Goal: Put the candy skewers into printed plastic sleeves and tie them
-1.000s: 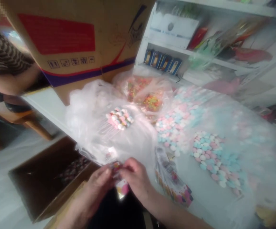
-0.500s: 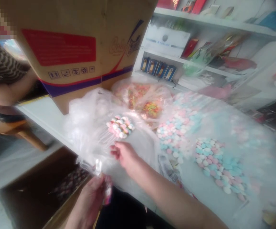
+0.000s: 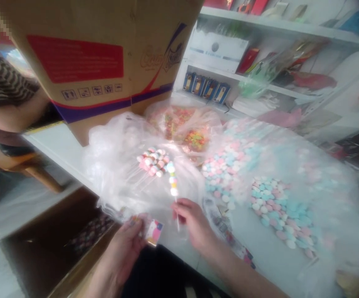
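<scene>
My right hand [image 3: 192, 219] pinches the thin white stick of a candy skewer [image 3: 173, 180], whose pale, pink and yellow pieces stand above the fingers. Lower left, my left hand [image 3: 128, 240] is closed on a small clear packet [image 3: 154, 232] with a colourful printed end. Just beyond both hands, a pile of similar candy skewers [image 3: 154, 161] lies on a large clear plastic bag [image 3: 114, 136], sticks toward me. The held skewer's top is close to that pile's right side.
Pink, white and blue candies [image 3: 269, 198] lie in a clear bag at right. Behind sits a bag of orange and yellow candies [image 3: 195, 138]. A tall carton [image 3: 89, 62] stands at back left; an open box [image 3: 27, 248] is below the table edge. Another person's arm [image 3: 15, 111] shows at left.
My right hand has drawn back toward me and right from the pile, now with a skewer in it. My left hand has turned the packet so its printed end faces right.
</scene>
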`<state>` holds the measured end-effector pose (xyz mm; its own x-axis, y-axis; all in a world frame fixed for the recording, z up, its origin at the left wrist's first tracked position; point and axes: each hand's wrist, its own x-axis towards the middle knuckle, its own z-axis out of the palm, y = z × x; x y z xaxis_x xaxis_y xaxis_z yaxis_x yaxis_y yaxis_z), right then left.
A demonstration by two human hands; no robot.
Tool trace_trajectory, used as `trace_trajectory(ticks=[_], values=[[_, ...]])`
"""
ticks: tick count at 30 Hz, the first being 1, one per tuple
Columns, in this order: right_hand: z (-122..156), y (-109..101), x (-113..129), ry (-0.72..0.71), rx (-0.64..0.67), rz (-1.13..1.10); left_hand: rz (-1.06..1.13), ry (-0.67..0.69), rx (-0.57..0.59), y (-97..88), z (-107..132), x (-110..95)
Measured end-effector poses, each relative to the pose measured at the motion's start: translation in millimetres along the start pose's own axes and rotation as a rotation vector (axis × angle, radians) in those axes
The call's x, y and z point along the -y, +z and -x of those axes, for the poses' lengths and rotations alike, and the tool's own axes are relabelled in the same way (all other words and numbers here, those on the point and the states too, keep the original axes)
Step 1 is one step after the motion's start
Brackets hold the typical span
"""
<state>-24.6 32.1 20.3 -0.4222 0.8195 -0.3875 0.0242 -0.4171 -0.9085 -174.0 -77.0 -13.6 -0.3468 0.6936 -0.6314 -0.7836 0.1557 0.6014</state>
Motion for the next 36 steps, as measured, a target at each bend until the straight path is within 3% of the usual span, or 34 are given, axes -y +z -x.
trace_trajectory(ticks=[3, 6, 10, 13, 17, 23, 27, 33, 36], values=[[31, -19, 2, -0.012, 0.000, 0.033, -0.062, 0.014, 0.035, 23.9, -3, 8], [50, -29, -2, -0.042, -0.024, 0.021, -0.127, 0.111, 0.028, 47.8, -9, 21], [59, -39, -8, -0.100, -0.011, -0.007, -0.214, 0.272, -0.014, 73.0, -13, 44], [61, -54, -10, -0.099, -0.047, 0.007, -0.282, 0.321, 0.001, 80.8, -13, 52], [61, -86, -15, -0.143, -0.159, 0.196, -0.286, 0.318, -0.070, 78.6, -15, 34], [58, -117, -26, -0.310, -0.247, 0.616, -0.180, 0.312, -0.032, 81.2, -22, -2], [55, -120, -31, -0.389, -0.314, 0.802, -0.479, 0.313, -0.052, 92.6, -29, 3], [54, -119, -27, -0.348, -0.321, 0.893, -1.123, 0.616, -0.078, 110.4, -59, 12], [54, -117, -27, -0.345, -0.312, 0.895, -1.333, 0.609, -0.072, 115.5, -66, 15]])
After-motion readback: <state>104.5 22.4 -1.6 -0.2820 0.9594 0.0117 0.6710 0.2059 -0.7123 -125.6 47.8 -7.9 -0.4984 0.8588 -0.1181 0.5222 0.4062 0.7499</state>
